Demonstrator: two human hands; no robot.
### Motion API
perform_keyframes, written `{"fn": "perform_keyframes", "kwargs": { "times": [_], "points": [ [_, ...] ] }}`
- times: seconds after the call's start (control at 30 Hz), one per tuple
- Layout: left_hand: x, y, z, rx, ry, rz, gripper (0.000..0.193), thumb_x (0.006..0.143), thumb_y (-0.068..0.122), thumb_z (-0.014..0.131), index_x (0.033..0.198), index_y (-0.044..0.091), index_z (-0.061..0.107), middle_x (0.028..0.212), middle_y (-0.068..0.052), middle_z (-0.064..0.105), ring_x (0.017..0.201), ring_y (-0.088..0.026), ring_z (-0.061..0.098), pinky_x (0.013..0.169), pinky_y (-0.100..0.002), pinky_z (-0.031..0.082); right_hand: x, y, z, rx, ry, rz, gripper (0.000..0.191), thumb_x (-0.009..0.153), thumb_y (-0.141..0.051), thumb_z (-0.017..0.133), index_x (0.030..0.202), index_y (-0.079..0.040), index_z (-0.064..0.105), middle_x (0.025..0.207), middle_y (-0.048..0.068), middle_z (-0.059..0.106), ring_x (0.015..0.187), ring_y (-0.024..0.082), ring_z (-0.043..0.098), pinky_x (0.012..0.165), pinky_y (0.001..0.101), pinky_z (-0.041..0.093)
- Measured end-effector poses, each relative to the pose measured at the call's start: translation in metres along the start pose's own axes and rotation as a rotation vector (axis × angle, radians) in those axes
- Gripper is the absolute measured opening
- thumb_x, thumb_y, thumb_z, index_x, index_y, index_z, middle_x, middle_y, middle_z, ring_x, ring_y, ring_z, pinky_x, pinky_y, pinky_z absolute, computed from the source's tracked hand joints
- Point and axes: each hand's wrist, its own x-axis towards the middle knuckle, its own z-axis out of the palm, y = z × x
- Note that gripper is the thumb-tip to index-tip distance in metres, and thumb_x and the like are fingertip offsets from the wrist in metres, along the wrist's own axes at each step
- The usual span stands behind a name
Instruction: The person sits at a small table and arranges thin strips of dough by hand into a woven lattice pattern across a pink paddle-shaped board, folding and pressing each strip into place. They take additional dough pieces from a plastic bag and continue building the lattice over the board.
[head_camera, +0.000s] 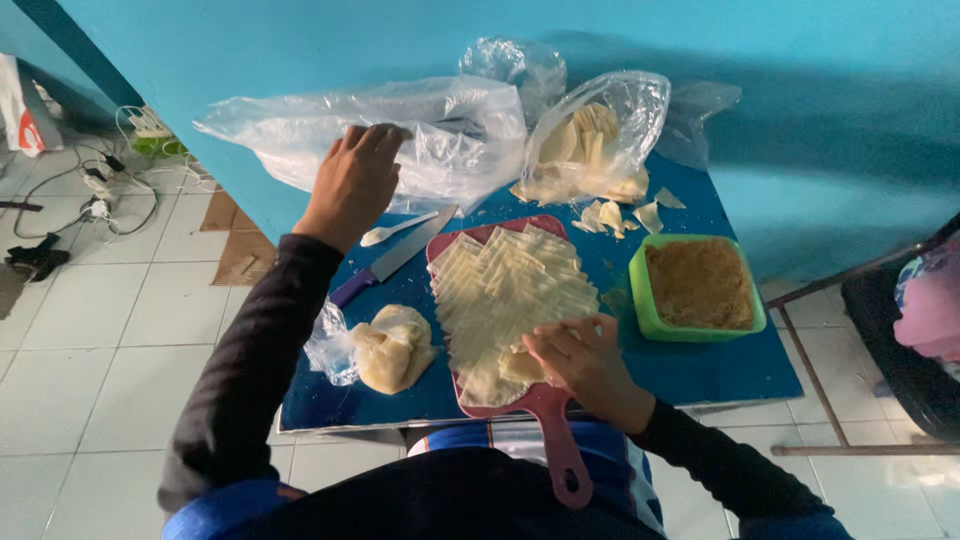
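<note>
A pile of thin, pale, square dough sheets (510, 290) is seen fanned out in overlapping rows on a red cutting board (545, 410), which lies near the middle of the blue worktop (720, 370) with its handle pointing towards the person. The sheets are cream-coloured, matt and cut straight at the edges. The right hand (585, 360) is laid on the near end of the pile, its fingers (550, 345) curled loosely over a small folded piece of dough; a firm grip cannot be made out. The left hand (355, 180) is stretched to the far left of the worktop, where a large, crumpled clear plastic bag (440, 135) is touched, the fingers bent onto the film and partly closed on it.

Between the two hands a knife with a purple handle (385, 265) and a white plastic spoon (395, 230) are laid, just beside the board. A lump of dough in a small clear bag (390, 345) is set at the near left. Behind the board, a second clear bag holding more sheets (590, 140) is slumped open, with a few loose scraps (615, 215) scattered before it. To the right of the board a green square tub of brown crumbly filling (698, 285) is placed. The worktop stands against a turquoise wall (300, 50), over a pale tiled floor (90, 320).
</note>
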Motion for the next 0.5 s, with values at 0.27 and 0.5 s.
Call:
{"fn": "perform_keyframes", "kwargs": {
  "times": [0.27, 0.5],
  "points": [
    [0.018, -0.019, 0.039, 0.033, -0.134, 0.052, 0.025, 0.085, 0.016, 0.077, 0.109, 0.018, 0.073, 0.113, -0.002, 0.068, 0.115, -0.027, 0.058, 0.1, -0.045, 0.046, 0.015, 0.011, -0.008, 0.265, -0.076, 0.094, 0.024, 0.078, -0.018, 0.079, 0.101, -0.018, 0.07, 0.105, 0.001, 0.067, 0.105, 0.026, 0.06, 0.094, 0.0475, 0.04],
    [0.004, -0.014, 0.046, -0.337, -0.348, 0.052, 0.011, 0.099, 0.021, 0.066, 0.107, 0.014, 0.069, 0.111, -0.007, 0.072, 0.1, -0.025, 0.069, 0.083, -0.041, 0.056, 0.063, 0.048, -0.051, 0.665, -0.312, 0.372, 0.018, 0.086, -0.018, 0.077, 0.101, -0.008, 0.075, 0.09, 0.0, 0.075, 0.085, 0.013, 0.072, 0.073, 0.0271, 0.055]
  ]
}}
